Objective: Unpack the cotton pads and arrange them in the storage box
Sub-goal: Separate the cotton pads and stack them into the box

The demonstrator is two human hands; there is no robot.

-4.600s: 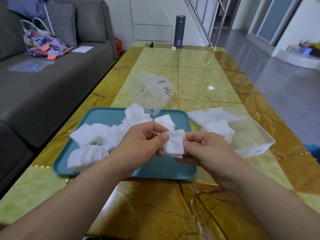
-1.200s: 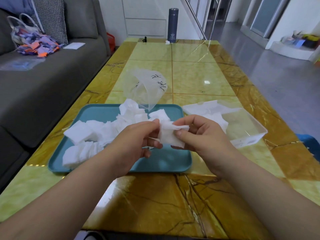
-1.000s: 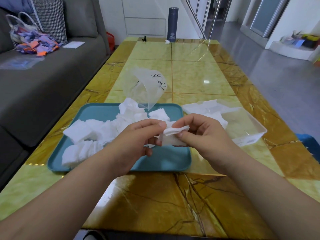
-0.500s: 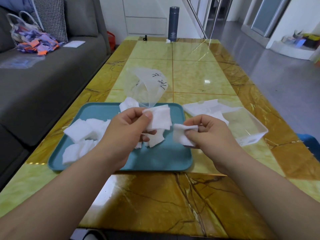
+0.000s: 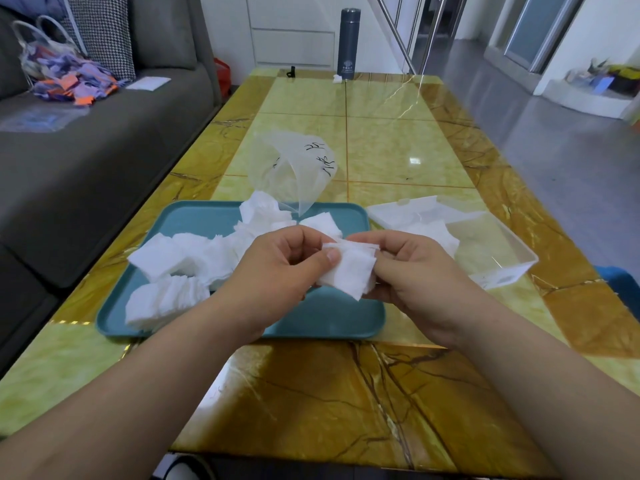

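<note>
Cotton pads [image 5: 180,261]: pile on tray [image 5: 329,320], few in storage box [image 5: 498,278] (rt).

I see both bare forearms reaching in from the near edge and converging at centre. Left hand [image 5: 277,271] and right hand [image 5: 415,275] meet with fingers curled, each pinching one side of the same cotton pads [image 5: 349,275].

pads [image 5: 349,271] white | tray [image 5: 194,216] teal | table [image 5: 391,143] yellow-brown marble | sofa [image 5: 69,174] grey
</note>
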